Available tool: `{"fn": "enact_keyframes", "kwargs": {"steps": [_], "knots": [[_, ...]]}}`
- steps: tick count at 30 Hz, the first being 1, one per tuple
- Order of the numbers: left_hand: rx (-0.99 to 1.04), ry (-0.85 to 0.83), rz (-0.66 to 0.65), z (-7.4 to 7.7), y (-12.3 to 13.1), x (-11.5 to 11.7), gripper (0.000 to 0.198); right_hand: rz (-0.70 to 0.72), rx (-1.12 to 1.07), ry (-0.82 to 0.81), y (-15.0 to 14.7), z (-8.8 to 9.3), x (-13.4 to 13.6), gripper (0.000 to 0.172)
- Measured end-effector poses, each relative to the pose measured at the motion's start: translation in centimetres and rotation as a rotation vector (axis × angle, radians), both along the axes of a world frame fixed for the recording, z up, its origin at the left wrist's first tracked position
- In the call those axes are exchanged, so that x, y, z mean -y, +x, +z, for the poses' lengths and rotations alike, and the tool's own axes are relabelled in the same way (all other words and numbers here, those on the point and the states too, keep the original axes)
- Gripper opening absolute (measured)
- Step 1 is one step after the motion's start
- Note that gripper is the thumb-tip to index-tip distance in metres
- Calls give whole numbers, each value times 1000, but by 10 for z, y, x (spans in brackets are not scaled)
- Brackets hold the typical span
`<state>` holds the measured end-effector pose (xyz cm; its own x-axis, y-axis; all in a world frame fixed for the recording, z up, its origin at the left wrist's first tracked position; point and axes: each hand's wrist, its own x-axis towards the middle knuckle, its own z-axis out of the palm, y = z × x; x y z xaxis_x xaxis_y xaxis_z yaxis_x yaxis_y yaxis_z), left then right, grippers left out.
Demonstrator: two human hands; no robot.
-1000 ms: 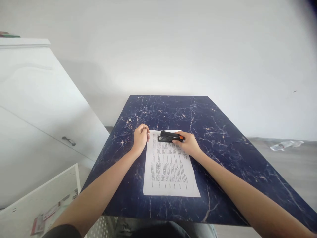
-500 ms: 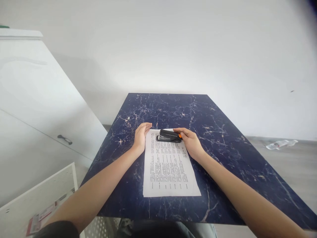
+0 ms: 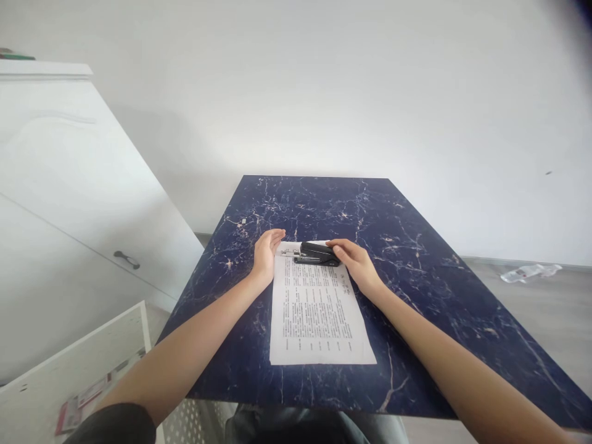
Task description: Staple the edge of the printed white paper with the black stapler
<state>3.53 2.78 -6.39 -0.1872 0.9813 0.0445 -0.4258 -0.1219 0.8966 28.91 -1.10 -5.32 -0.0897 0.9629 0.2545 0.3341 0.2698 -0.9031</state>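
A black stapler (image 3: 318, 254) lies across the upper part of a printed sheet of paper (image 3: 314, 314), its front end facing left. A thin light-coloured piece with a dark bit on it, which looks like the staple tray, sticks out of its front. My right hand (image 3: 356, 259) grips the stapler's rear end, thumb pressed against it and fingers behind. On the paper's left edge rests my left hand (image 3: 267, 253), fingers stretched out towards the stapler and holding nothing. Both things lie on a dark blue marble-patterned table (image 3: 324, 209).
A small pale object (image 3: 243, 221) sits on the table's far left. A white cabinet (image 3: 92, 185) stands at the left, above an open white bin or drawer (image 3: 37, 401) holding red-and-white packs. Clear plastic packaging (image 3: 530, 272) lies on the floor at right.
The light piece has come out of the stapler's front towards the left. The orange part at its rear is now covered by my right thumb. My left hand has stayed by the paper's edge.
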Motion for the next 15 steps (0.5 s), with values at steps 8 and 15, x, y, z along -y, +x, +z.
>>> {"fn": "enact_keyframes", "kwargs": {"steps": [8, 15], "knots": [[-95, 45, 12, 1, 2, 3, 25, -33, 339, 125, -5, -1, 3, 35], [-64, 183, 11, 15, 8, 15, 28, -189, 346, 532, -2, 13, 28, 31]]}}
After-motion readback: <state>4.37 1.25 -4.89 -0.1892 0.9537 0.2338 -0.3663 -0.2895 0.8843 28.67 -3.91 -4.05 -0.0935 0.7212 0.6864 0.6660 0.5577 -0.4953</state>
